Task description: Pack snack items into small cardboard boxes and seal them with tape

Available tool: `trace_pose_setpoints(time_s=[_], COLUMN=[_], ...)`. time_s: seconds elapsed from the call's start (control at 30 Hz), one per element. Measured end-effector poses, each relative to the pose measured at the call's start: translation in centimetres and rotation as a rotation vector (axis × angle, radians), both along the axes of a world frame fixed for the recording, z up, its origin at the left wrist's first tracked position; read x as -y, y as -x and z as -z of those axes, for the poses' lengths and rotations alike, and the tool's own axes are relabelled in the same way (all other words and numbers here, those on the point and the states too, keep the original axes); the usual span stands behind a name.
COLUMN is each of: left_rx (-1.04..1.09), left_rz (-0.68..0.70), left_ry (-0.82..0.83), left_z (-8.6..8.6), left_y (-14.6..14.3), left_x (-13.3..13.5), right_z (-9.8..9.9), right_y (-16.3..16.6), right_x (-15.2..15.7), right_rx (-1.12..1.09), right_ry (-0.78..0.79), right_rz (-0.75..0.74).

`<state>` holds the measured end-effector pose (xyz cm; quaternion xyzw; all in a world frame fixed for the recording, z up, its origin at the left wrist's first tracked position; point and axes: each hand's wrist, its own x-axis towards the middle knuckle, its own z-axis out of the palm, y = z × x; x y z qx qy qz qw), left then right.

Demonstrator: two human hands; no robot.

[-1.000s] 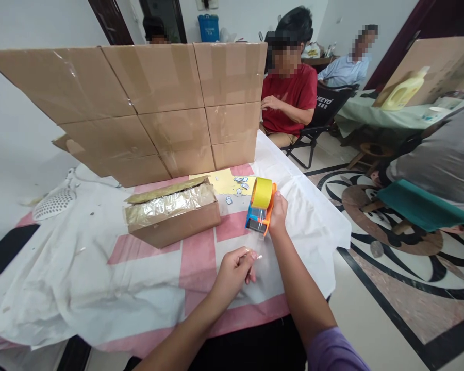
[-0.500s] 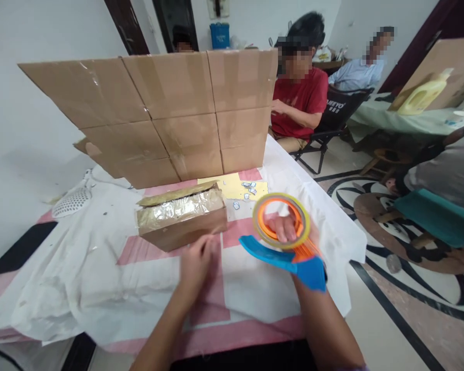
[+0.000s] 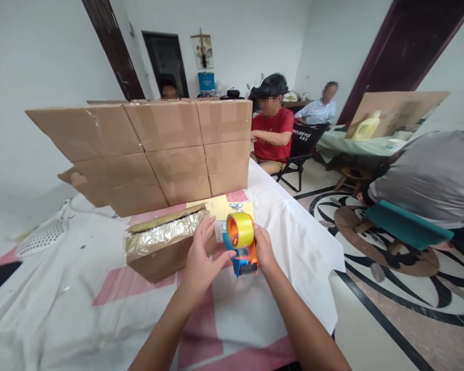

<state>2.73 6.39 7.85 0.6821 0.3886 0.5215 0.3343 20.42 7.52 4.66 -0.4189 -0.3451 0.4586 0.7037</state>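
My right hand (image 3: 263,249) grips a blue and orange tape dispenser (image 3: 240,245) that carries a yellow-edged roll of clear tape. It holds the dispenser just above the table, right beside the near right end of a small cardboard box (image 3: 164,246). The box's top is covered in shiny clear tape and one flap stands slightly up. My left hand (image 3: 201,260) reaches in from the left with fingers spread, thumb touching the dispenser's front and fingertips near the box's corner.
A wall of taped cardboard panels (image 3: 154,149) stands behind the box. A yellow sheet (image 3: 226,206) lies at its foot. The table has a white and pink cloth (image 3: 81,288). A white perforated object (image 3: 42,237) lies far left. Seated people (image 3: 272,129) are at the right.
My right hand swung the dispenser round and brought it in beside the box. My left hand let go of the pulled tape end and moved up to the dispenser. The view tilted up.
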Motion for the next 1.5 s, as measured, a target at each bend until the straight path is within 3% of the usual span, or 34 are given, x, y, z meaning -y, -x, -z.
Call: trace_pose_setpoints(time_s=[0.13, 0.37, 0.5, 0.6, 0.73, 0.93, 1.03, 1.13, 1.33, 1.5], left_rx=[0.027, 0.097, 0.112, 0.17, 0.291, 0.204, 0.228, 0.243, 0.118, 0.129], left_rz=[0.127, 0.223, 0.226, 0.094, -0.296, -0.383, -0.447, -0.41, -0.244, -0.167], left_ry=[0.077, 0.198, 0.205, 0.147, -0.049, -0.159, -0.088, 0.055, 0.245, 0.285], left_z=[-0.5, 0.2, 0.1, -0.2, -1.1, -1.5, -1.2, -0.8, -1.4, -1.4], left_y=[-1.3, -1.4, -1.7, -1.8, -0.9, 0.9, 2.0, 3.6, 6.1, 6.0], left_x=[-0.7, -1.0, -1.2, -0.3, 1.4, 2.1, 2.0, 2.0, 1.9, 1.5], right_z=[-0.4, -0.1, -0.3, -0.4, -0.2, 1.5, 2.4, 2.9, 2.6, 0.3], right_y=[0.8, 0.5, 0.9, 0.4, -2.2, -5.4, -5.8, -5.8, -5.8, -5.2], right_x=[1.3, 2.2, 2.5, 2.1, 0.6, -1.9, -2.3, -2.5, -3.0, -2.4], right_rx=[-0.002, 0.047, 0.044, 0.078, 0.15, 0.247, 0.305, 0.384, 0.546, 0.656], right_ry=[-0.032, -0.156, -0.135, -0.117, -0.101, -0.007, 0.039, 0.04, -0.054, -0.172], right_rz=[-0.021, -0.31, -0.336, -0.307, -0.251, -0.226, -0.221, -0.114, 0.35, 0.45])
